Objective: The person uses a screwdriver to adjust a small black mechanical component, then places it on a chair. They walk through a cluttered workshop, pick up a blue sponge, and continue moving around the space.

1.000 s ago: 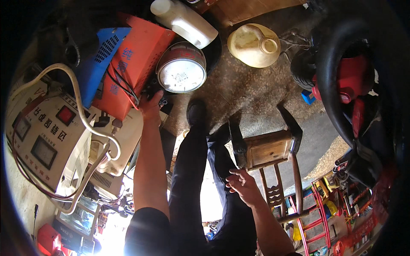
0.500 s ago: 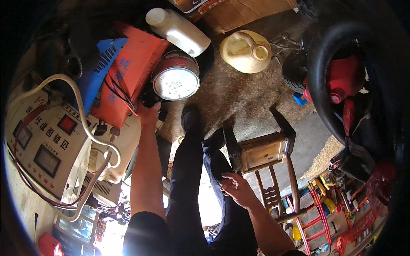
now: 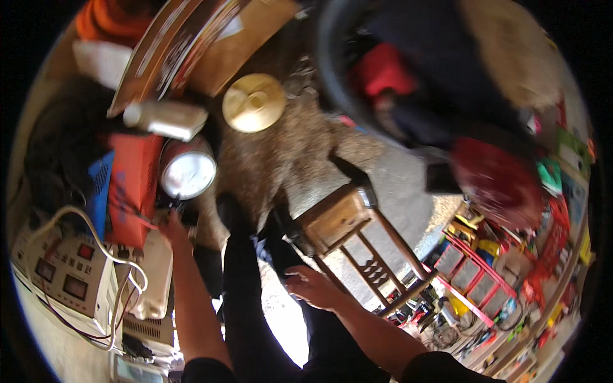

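My left hand (image 3: 171, 230) reaches forward beside the red metal case (image 3: 135, 185), just short of a round can (image 3: 189, 173) with a bright, pale top. Its fingers look curled around a small dark thing, but blur and shadow hide what it is. A thin red cable and black cables run down the case toward that hand. Over my thigh, my right hand (image 3: 313, 287) hovers with fingers loosely apart and nothing in them. The wooden chair (image 3: 335, 220) stands close to its right. A whitish plastic bottle (image 3: 169, 120) lies beyond the can.
A pale yellow jug (image 3: 254, 103) sits on the floor ahead, near cardboard boxes (image 3: 236, 54). At left is a white box with meters (image 3: 64, 274) and a looping pale cable (image 3: 96, 233). A black tyre (image 3: 338, 70) is at far right, red racks (image 3: 476, 274) nearer.
My view has swung to the right, so the can, case and jug sit farther left in it. The left hand stays by the case; the right still hovers over my leg.
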`<state>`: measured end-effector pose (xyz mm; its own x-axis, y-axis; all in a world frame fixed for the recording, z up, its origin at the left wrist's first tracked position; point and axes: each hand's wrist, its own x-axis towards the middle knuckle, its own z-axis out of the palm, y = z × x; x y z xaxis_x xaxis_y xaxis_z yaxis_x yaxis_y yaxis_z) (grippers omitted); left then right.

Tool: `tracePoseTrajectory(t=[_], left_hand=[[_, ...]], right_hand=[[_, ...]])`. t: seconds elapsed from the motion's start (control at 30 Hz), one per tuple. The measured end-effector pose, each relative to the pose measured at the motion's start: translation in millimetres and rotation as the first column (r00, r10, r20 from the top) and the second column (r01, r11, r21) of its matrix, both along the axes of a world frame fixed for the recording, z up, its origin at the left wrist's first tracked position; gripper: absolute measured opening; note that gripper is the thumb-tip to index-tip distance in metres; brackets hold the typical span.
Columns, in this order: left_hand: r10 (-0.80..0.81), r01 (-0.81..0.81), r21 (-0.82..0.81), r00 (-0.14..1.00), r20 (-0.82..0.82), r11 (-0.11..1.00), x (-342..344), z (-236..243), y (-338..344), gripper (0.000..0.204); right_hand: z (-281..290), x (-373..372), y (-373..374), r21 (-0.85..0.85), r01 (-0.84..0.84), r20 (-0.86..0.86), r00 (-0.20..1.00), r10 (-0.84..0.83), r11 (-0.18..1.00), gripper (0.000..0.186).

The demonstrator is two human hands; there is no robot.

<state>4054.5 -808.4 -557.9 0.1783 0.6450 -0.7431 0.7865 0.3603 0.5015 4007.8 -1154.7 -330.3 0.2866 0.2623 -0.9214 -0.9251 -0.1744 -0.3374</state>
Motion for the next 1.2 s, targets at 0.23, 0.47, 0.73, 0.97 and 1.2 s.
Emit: tracePoseTrajectory(t=[0.23, 0.47, 0.73, 0.97, 1.2], left_hand=[[-0.232, 0.254, -0.250, 0.966, 0.113, 0.934, 29, 186, -98, 0.029], [-0.433, 0.579, -0.231, 0.771, 0.466, 0.782, 100, 371, -209, 0.027], [-0.780, 0.749, 0.406, 0.231, 0.581, 0.524, 235, 476, -274, 0.026], [-0.985, 0.539, 0.835, -0.173, -0.023, -0.114, 369, 465, -394, 0.083], [-0.901, 0.438, 0.790, -0.267, -0.342, -0.430, 443, 447, -380, 0.038]], right_hand=[[103, 41, -22, -0.035, 0.123, 0.072, 0.990, -0.120, 0.992, 0.045], [186, 32, -102, 0.002, 0.396, 0.204, 0.899, -0.388, 0.918, 0.047], [224, -56, -160, -0.198, 0.601, 0.216, 0.797, -0.564, 0.774, 0.043], [228, -124, -132, -0.191, 0.738, 0.233, 0.674, -0.701, 0.647, 0.049], [250, -152, -89, -0.250, 0.825, 0.273, 0.563, -0.780, 0.508, 0.045]])
